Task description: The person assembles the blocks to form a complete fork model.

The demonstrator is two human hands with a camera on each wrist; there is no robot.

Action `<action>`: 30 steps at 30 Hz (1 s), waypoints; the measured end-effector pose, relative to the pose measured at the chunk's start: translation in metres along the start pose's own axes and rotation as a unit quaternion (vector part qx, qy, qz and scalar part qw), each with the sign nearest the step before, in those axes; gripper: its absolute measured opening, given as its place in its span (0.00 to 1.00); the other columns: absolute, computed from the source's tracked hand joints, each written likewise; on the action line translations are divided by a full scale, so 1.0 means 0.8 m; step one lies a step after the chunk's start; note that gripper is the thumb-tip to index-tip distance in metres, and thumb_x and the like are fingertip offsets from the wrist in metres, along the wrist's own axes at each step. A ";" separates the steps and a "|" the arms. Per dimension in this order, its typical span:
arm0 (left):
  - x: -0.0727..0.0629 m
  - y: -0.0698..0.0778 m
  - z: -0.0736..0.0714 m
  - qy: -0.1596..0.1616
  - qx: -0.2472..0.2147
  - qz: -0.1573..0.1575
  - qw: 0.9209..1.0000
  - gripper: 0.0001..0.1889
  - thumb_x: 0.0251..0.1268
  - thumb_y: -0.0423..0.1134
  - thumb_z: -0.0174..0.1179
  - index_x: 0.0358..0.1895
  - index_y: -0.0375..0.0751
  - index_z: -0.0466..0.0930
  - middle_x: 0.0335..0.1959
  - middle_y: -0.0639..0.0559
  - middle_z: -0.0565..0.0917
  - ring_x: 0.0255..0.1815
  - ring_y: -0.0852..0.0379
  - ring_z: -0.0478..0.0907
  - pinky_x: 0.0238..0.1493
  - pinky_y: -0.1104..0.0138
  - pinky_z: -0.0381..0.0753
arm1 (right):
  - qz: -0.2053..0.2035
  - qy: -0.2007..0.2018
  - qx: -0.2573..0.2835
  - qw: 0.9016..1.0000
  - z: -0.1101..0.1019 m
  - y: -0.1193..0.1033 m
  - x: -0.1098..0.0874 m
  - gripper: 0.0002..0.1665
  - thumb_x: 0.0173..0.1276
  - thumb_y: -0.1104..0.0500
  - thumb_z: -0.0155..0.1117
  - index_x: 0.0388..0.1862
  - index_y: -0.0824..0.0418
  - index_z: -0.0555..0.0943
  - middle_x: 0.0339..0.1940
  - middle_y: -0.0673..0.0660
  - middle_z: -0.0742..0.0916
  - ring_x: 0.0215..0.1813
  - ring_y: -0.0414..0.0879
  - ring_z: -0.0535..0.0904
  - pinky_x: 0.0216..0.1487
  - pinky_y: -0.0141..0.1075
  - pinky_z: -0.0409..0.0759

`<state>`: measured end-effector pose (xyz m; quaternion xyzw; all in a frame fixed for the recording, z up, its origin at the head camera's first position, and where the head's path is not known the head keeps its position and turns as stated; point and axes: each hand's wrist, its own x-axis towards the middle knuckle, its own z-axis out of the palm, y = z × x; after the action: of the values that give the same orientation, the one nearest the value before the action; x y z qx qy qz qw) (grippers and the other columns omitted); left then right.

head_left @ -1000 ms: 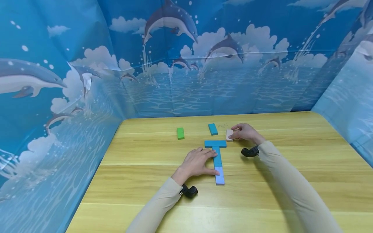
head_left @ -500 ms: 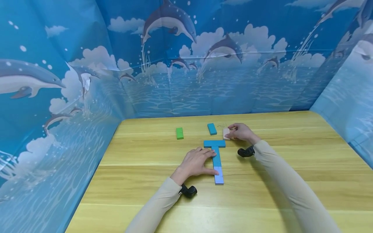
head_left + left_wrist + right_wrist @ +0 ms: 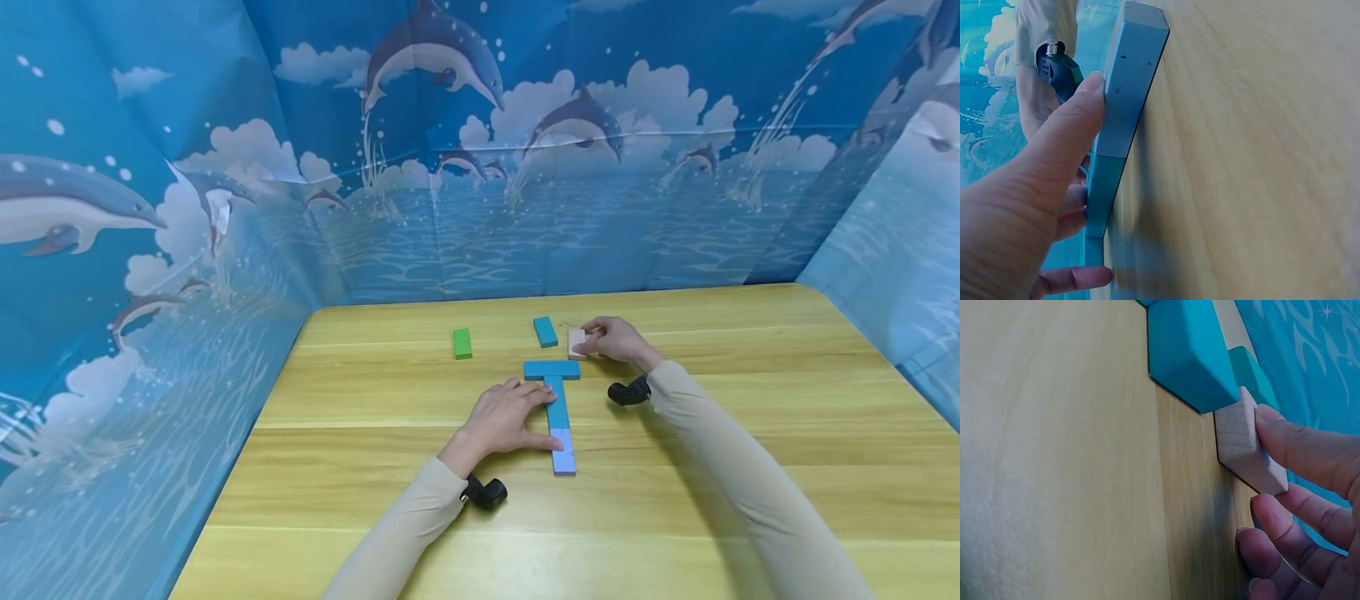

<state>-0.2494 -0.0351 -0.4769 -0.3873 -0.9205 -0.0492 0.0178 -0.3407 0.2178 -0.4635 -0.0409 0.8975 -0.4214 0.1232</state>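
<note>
Blue blocks and a lavender one lie in a T on the table. The blue crossbar block (image 3: 551, 369) tops a blue stem block (image 3: 558, 414), with the lavender block (image 3: 564, 464) at its near end. My left hand (image 3: 501, 421) rests over the stem from the left, fingers spread, thumb on the lavender block and fingertips on the blue one. Just beyond the crossbar's right end, my right hand (image 3: 618, 342) pinches a pale pinkish wooden block (image 3: 576, 336) between thumb and index finger. In the right wrist view, this pale block (image 3: 1238, 437) lies on the table close behind the crossbar block's corner.
A teal block (image 3: 545, 332) lies behind the T, left of the pale block. Farther left is a green block (image 3: 462, 343). The wooden table (image 3: 360, 467) ends at a dolphin-printed backdrop (image 3: 480, 225) along its back and sides.
My right hand has slid the pale block left along the table, closer to the teal block. The left hand and the T have stayed put.
</note>
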 end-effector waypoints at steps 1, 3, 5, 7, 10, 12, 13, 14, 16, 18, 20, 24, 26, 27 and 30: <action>0.000 0.000 0.000 0.001 0.000 0.000 1.000 0.45 0.49 0.78 0.48 0.68 0.57 0.69 0.66 0.58 0.69 0.62 0.54 0.67 0.55 0.62 0.71 | 0.000 0.000 0.000 1.000 0.000 0.000 0.001 0.35 0.65 0.53 0.66 0.65 0.70 0.68 0.46 0.65 0.79 0.40 0.52 0.76 0.38 0.40 0.75; 0.000 0.000 0.000 0.001 -0.001 -0.001 1.000 0.44 0.49 0.78 0.49 0.68 0.57 0.69 0.66 0.58 0.69 0.62 0.54 0.67 0.54 0.61 0.72 | 0.001 0.000 -0.001 1.000 0.000 0.001 0.002 0.34 0.65 0.53 0.66 0.65 0.69 0.69 0.46 0.64 0.79 0.40 0.52 0.75 0.38 0.39 0.75; 0.000 0.000 -0.001 0.000 -0.003 -0.001 1.000 0.44 0.49 0.78 0.49 0.68 0.57 0.69 0.66 0.58 0.69 0.62 0.54 0.67 0.55 0.61 0.71 | 0.001 0.000 -0.001 1.000 0.000 0.002 0.003 0.34 0.64 0.53 0.67 0.65 0.68 0.69 0.45 0.64 0.79 0.40 0.51 0.75 0.38 0.39 0.74; 0.000 0.000 -0.001 -0.002 -0.003 -0.002 1.000 0.44 0.49 0.78 0.49 0.68 0.57 0.68 0.66 0.58 0.69 0.62 0.54 0.67 0.55 0.61 0.71 | 0.001 0.000 -0.001 1.000 0.000 0.002 0.004 0.34 0.64 0.54 0.67 0.65 0.68 0.70 0.44 0.63 0.80 0.40 0.51 0.74 0.38 0.39 0.73; 0.000 0.001 -0.001 -0.003 -0.004 -0.002 1.000 0.44 0.49 0.78 0.49 0.68 0.57 0.69 0.66 0.58 0.69 0.61 0.54 0.67 0.54 0.61 0.72 | -0.001 -0.005 -0.003 1.000 0.000 0.002 0.003 0.34 0.64 0.54 0.67 0.65 0.67 0.70 0.43 0.62 0.80 0.40 0.52 0.74 0.37 0.38 0.72; 0.000 0.001 -0.002 -0.003 -0.004 -0.002 1.000 0.44 0.49 0.78 0.49 0.68 0.57 0.69 0.66 0.58 0.69 0.61 0.55 0.67 0.54 0.62 0.72 | -0.004 -0.009 -0.002 1.000 0.000 0.002 0.002 0.34 0.64 0.54 0.67 0.65 0.67 0.69 0.42 0.62 0.80 0.40 0.52 0.74 0.37 0.39 0.72; 0.001 0.001 -0.002 -0.003 -0.003 -0.002 1.000 0.44 0.49 0.78 0.49 0.68 0.57 0.69 0.66 0.58 0.69 0.61 0.55 0.68 0.54 0.62 0.72 | -0.005 -0.010 0.000 1.000 0.000 0.002 0.002 0.34 0.64 0.54 0.67 0.65 0.67 0.69 0.42 0.62 0.80 0.40 0.52 0.74 0.37 0.39 0.72; 0.001 0.001 -0.002 -0.003 -0.003 -0.002 1.000 0.44 0.49 0.78 0.49 0.68 0.57 0.69 0.66 0.58 0.69 0.61 0.55 0.68 0.54 0.62 0.72 | -0.006 -0.011 0.000 1.000 0.000 0.002 0.002 0.34 0.64 0.54 0.67 0.65 0.67 0.69 0.43 0.62 0.80 0.40 0.52 0.73 0.37 0.39 0.72; 0.001 0.001 -0.002 -0.002 -0.001 -0.002 1.000 0.44 0.49 0.78 0.49 0.68 0.57 0.69 0.66 0.58 0.69 0.60 0.55 0.68 0.53 0.62 0.72 | -0.009 -0.012 0.001 1.000 0.001 0.003 0.002 0.34 0.64 0.54 0.66 0.66 0.67 0.69 0.43 0.63 0.80 0.41 0.52 0.73 0.37 0.39 0.71; 0.001 0.001 -0.002 0.000 0.001 -0.002 1.000 0.44 0.49 0.78 0.49 0.68 0.57 0.69 0.66 0.58 0.69 0.60 0.55 0.68 0.53 0.62 0.72 | -0.010 -0.012 -0.001 1.000 0.001 0.003 0.002 0.34 0.64 0.54 0.66 0.66 0.67 0.69 0.44 0.63 0.79 0.41 0.53 0.73 0.37 0.39 0.71; 0.001 0.001 -0.002 0.001 0.001 -0.002 1.000 0.44 0.49 0.78 0.49 0.68 0.57 0.69 0.66 0.58 0.69 0.60 0.55 0.68 0.53 0.62 0.72 | -0.011 -0.011 -0.004 1.000 0.002 0.002 0.001 0.35 0.64 0.53 0.67 0.66 0.67 0.69 0.45 0.64 0.79 0.41 0.53 0.73 0.37 0.39 0.70; 0.001 0.000 -0.001 0.001 0.002 -0.001 1.000 0.44 0.49 0.78 0.49 0.68 0.57 0.69 0.66 0.58 0.69 0.61 0.55 0.68 0.54 0.63 0.72 | -0.009 -0.012 -0.006 1.000 0.002 0.001 0.000 0.35 0.64 0.52 0.67 0.66 0.66 0.69 0.46 0.63 0.78 0.41 0.53 0.72 0.37 0.39 0.70; 0.001 0.000 -0.001 0.000 0.002 -0.001 1.000 0.44 0.49 0.78 0.48 0.68 0.57 0.69 0.66 0.59 0.69 0.61 0.55 0.68 0.54 0.63 0.72 | -0.009 -0.012 -0.007 1.000 0.003 0.001 0.000 0.35 0.64 0.52 0.67 0.66 0.66 0.70 0.45 0.63 0.79 0.41 0.52 0.72 0.37 0.39 0.70; 0.001 0.000 0.000 0.000 0.003 0.000 1.000 0.44 0.49 0.78 0.48 0.68 0.57 0.69 0.66 0.59 0.69 0.61 0.55 0.68 0.54 0.63 0.72 | -0.009 -0.012 -0.007 1.000 0.003 0.001 0.000 0.35 0.64 0.52 0.67 0.65 0.66 0.70 0.45 0.62 0.79 0.41 0.52 0.72 0.37 0.38 0.70; 0.001 0.000 0.000 0.001 0.003 0.001 1.000 0.44 0.49 0.78 0.48 0.68 0.57 0.69 0.66 0.59 0.69 0.61 0.55 0.67 0.54 0.63 0.71 | -0.010 -0.014 -0.007 1.000 0.003 0.001 -0.001 0.35 0.64 0.53 0.67 0.65 0.66 0.70 0.45 0.62 0.79 0.40 0.52 0.72 0.36 0.38 0.70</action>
<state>-0.2502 -0.0349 -0.4768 -0.3881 -0.9202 -0.0469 0.0202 -0.3395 0.2164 -0.4655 -0.0561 0.8983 -0.4157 0.1309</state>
